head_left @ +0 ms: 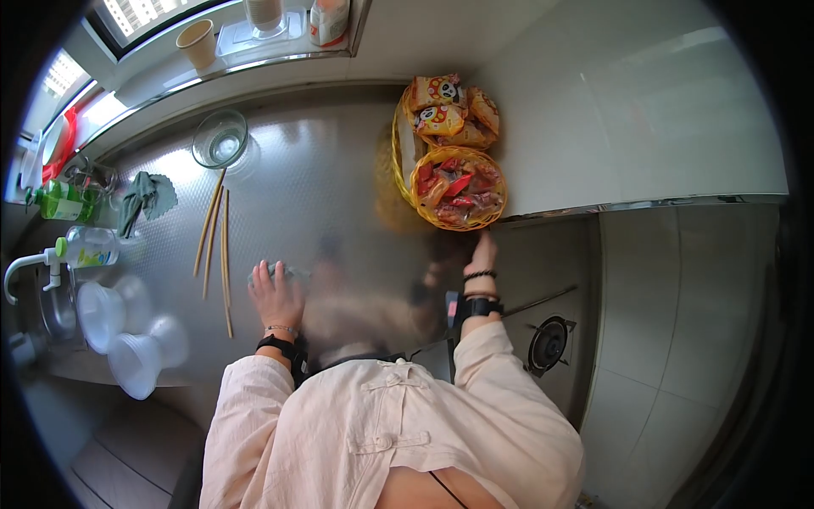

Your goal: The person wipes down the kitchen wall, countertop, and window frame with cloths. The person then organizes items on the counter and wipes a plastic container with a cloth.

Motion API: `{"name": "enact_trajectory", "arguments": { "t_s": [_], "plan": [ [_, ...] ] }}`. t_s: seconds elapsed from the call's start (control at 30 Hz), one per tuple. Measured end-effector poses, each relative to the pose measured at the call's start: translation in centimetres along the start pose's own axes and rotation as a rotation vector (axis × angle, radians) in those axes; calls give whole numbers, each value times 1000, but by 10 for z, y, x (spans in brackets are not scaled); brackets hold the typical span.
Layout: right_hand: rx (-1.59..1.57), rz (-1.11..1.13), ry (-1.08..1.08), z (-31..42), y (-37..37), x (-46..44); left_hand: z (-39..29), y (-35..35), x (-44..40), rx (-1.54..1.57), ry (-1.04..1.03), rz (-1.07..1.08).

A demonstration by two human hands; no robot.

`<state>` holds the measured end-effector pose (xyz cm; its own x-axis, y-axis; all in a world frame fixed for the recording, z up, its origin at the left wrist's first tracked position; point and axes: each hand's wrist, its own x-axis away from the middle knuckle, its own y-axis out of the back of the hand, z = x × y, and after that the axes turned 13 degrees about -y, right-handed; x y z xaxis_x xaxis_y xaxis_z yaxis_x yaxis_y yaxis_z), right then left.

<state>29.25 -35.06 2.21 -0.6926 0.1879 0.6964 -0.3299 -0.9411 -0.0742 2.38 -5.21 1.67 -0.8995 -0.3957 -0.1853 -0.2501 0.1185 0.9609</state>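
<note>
My left hand (pixel 277 299) lies on the steel counter (pixel 314 170) with its fingers stretched over a grey-green cloth (pixel 292 272). My right hand (pixel 483 251) reaches to the near edge of a round yellow basket (pixel 459 222) filled with red and brown wrapped packets (pixel 458 184); its fingertips are hidden by the basket. Behind that, a second yellow basket (pixel 398 161) holds orange snack bags (pixel 438 120). Several wooden chopsticks (pixel 225 254) lie left of my left hand, below a clear glass bowl (pixel 220 140).
Plastic bowls (pixel 136 365), a clear bottle (pixel 89 247), a green bottle (pixel 64 202), a white tap (pixel 32 261) and a folded cloth (pixel 146 199) are on the left. A paper cup (pixel 197 45) stands on the sill. A gas burner (pixel 549 342) is at the right.
</note>
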Motion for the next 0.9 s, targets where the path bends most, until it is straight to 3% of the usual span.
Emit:
{"name": "enact_trajectory", "arguments": {
  "t_s": [0.07,0.17,0.23,0.4,0.47,0.5,0.53,0.57,0.6,0.67,0.7,0.73,0.8,0.83,0.87,0.9],
  "plan": [
    [81,320,-346,-21,-6,26,3,-3,3,13,-15,-26],
    [18,467,-173,-22,-41,61,2,-2,1,21,-23,-50],
    [-21,576,-368,-14,-52,63,2,0,3,27,-7,-15],
    [-81,545,-189,-21,-47,32,6,-4,11,26,-34,-57],
    [-309,532,-244,-27,-42,18,4,-1,11,34,-18,-12],
    [-457,958,-420,-33,-39,33,5,-1,11,45,-25,-19],
    [-486,1119,-536,-39,-36,49,6,-6,12,51,-12,-25],
    [-492,1272,-657,-45,-32,66,7,-7,13,56,-14,-23],
    [-404,1143,-716,-46,-31,73,6,-5,12,63,-10,-19],
    [-331,576,-461,14,-86,154,4,-1,11,79,0,-12],
    [-414,856,-298,36,-101,149,4,1,11,84,6,11],
    [-392,910,-200,70,-117,157,3,2,11,86,8,-4],
    [-303,798,66,138,-157,161,3,0,11,86,3,-15],
    [-356,762,343,170,-184,170,4,-1,11,83,7,-20],
    [-295,871,612,203,-205,166,5,-1,11,76,19,-37],
    [-365,799,876,229,-229,190,4,2,9,86,15,-21]
  ]
}}
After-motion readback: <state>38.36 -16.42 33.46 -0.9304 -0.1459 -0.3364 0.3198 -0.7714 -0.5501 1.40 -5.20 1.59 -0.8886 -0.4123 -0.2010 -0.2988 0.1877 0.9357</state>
